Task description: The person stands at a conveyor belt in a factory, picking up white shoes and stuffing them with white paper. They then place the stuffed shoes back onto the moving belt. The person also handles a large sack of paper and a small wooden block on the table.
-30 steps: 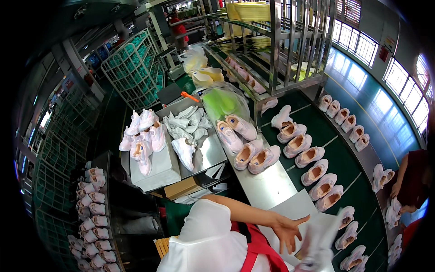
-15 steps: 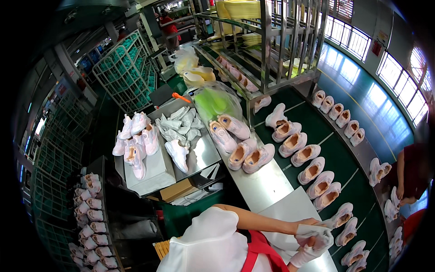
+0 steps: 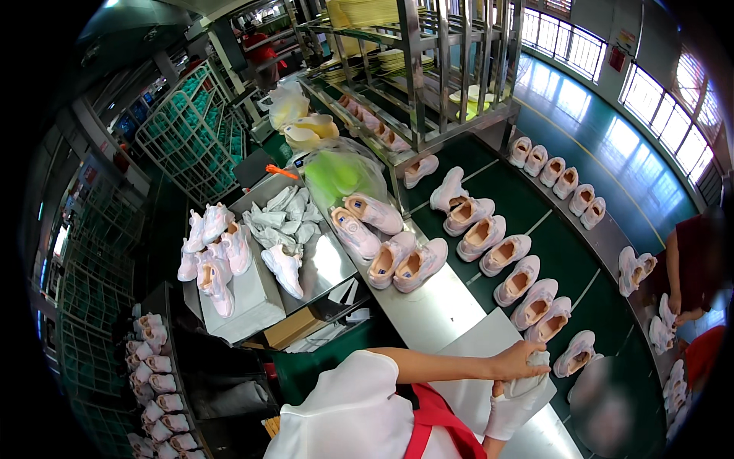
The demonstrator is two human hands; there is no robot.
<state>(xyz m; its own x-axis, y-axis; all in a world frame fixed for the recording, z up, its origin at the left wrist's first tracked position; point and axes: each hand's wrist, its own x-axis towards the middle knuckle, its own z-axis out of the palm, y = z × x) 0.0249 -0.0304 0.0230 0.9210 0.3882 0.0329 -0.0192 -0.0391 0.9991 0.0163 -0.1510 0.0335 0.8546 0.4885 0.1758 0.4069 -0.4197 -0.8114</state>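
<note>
My left hand [image 3: 520, 361] is closed on a crumpled wad of grey-white paper [image 3: 539, 358] over the front of the metal bench. Just below it my right hand [image 3: 514, 405], in a white glove or wrap, grips the same wad from underneath; its fingers are partly hidden. A flat light-grey sheet or board [image 3: 453, 392] lies under my forearm. Farther up the bench stand two pairs of pale pink shoes, among them a shoe [image 3: 419, 265] with a tan lining. Similar paper wads [image 3: 283, 218] fill a metal tray at the left, beside a single shoe [image 3: 283, 269].
To the right runs a dark green conveyor [image 3: 466, 302] carrying rows of pale shoes. More shoes sit on a white box [image 3: 248, 310] and on a rack [image 3: 164, 363] at the left. A metal rack [image 3: 417, 84] rises ahead. Another person's hand [image 3: 692, 315] handles shoes at the far right.
The paper wad, spread around my right hand before, is now squeezed smaller between both hands. My left hand has closed over it. The view has shifted, moving the scene slightly left.
</note>
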